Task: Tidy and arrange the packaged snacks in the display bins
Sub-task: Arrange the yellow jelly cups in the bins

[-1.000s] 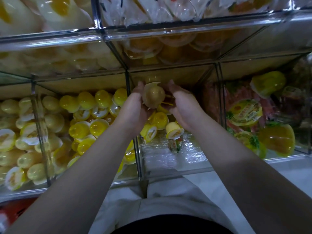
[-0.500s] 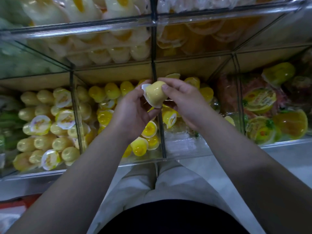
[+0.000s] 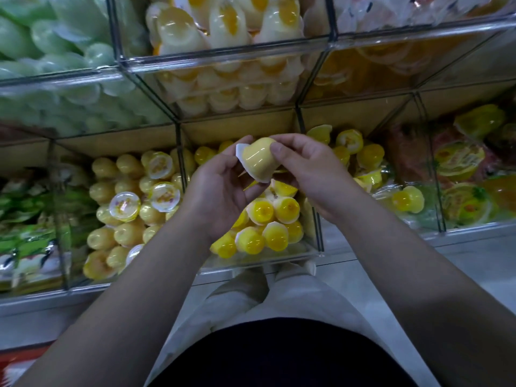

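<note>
A pale yellow jelly cup (image 3: 258, 160) with a white rim is held between both hands above the middle clear bin (image 3: 318, 241). My left hand (image 3: 220, 191) cups it from the left, fingers curled round its rim. My right hand (image 3: 310, 169) pinches its right side with thumb and fingers. Under the hands lie several bright yellow jelly cups (image 3: 268, 219) in that bin. The bin to the left holds several paler yellow cups (image 3: 125, 208).
Upper bins hold pale green cups (image 3: 42, 51), white-and-yellow cups (image 3: 223, 29) and orange cups (image 3: 377, 62). At the right a bin holds larger yellow fruit cups (image 3: 458, 160). Green packets (image 3: 25, 247) fill the far-left bin. The shelf ledge (image 3: 474, 247) and my legs lie below.
Both hands have stayed on the pale cup and shifted slightly right and down in view as the head turned left. The cup now lies tilted with its rim to the left.
</note>
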`<action>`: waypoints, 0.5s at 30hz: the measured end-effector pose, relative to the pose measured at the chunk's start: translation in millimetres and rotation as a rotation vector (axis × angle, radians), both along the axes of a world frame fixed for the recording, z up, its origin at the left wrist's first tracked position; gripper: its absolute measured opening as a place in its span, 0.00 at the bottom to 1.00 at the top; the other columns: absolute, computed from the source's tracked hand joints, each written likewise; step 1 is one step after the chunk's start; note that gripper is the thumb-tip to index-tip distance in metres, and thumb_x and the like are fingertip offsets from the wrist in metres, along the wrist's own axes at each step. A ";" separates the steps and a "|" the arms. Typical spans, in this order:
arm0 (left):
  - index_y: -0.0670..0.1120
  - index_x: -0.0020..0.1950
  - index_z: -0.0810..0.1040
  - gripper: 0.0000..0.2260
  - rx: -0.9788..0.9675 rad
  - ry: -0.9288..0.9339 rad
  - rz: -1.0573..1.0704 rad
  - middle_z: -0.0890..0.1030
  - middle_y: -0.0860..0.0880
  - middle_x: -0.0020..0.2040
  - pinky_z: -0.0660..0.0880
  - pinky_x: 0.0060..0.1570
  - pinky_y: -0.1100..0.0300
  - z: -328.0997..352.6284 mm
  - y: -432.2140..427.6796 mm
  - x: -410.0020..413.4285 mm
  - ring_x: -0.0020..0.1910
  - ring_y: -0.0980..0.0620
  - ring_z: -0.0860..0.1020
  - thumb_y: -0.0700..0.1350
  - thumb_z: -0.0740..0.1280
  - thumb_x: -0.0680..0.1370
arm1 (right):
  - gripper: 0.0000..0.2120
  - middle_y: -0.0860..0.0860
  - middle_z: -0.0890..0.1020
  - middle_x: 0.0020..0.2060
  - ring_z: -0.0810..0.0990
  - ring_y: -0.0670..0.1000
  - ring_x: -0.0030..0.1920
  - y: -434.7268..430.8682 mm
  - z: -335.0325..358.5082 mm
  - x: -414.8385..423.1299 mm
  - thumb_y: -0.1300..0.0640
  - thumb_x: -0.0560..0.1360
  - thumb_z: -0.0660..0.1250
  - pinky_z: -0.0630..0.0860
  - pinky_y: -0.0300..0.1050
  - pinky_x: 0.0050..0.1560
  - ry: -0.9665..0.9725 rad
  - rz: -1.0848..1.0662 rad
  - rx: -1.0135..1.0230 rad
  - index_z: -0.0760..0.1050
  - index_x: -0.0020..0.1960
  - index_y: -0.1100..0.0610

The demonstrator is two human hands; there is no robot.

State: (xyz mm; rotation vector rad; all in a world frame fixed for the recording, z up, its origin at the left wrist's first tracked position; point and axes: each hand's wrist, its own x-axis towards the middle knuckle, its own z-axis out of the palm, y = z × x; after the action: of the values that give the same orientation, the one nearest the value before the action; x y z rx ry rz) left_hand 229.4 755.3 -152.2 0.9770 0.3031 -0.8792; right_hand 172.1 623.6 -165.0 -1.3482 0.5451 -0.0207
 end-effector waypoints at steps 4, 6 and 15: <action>0.42 0.67 0.73 0.17 0.015 -0.046 -0.043 0.79 0.43 0.53 0.81 0.44 0.58 3.1 19.6 6.8 0.51 0.46 0.77 0.38 0.53 0.81 | 0.05 0.49 0.83 0.48 0.82 0.48 0.52 20.3 2.1 5.0 0.56 0.79 0.66 0.81 0.46 0.53 0.002 -0.021 -0.013 0.78 0.53 0.53; 0.43 0.67 0.73 0.17 0.022 -0.058 -0.055 0.80 0.44 0.52 0.80 0.45 0.58 4.5 25.7 9.4 0.49 0.47 0.78 0.38 0.54 0.81 | 0.04 0.49 0.83 0.47 0.82 0.48 0.51 26.8 4.9 6.0 0.56 0.79 0.65 0.81 0.45 0.53 -0.003 -0.032 -0.008 0.78 0.53 0.53; 0.44 0.65 0.75 0.14 0.117 -0.172 -0.079 0.82 0.49 0.46 0.80 0.49 0.59 2.9 34.3 8.9 0.38 0.56 0.81 0.46 0.60 0.82 | 0.06 0.50 0.81 0.54 0.80 0.45 0.50 28.7 19.7 8.4 0.56 0.79 0.65 0.77 0.34 0.41 0.016 -0.010 -0.134 0.79 0.54 0.51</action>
State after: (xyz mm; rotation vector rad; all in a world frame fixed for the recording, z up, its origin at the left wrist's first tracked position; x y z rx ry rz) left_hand 238.3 789.6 -149.3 1.1726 0.1718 -0.8497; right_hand 180.4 652.3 -145.4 -1.4774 0.5719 -0.0557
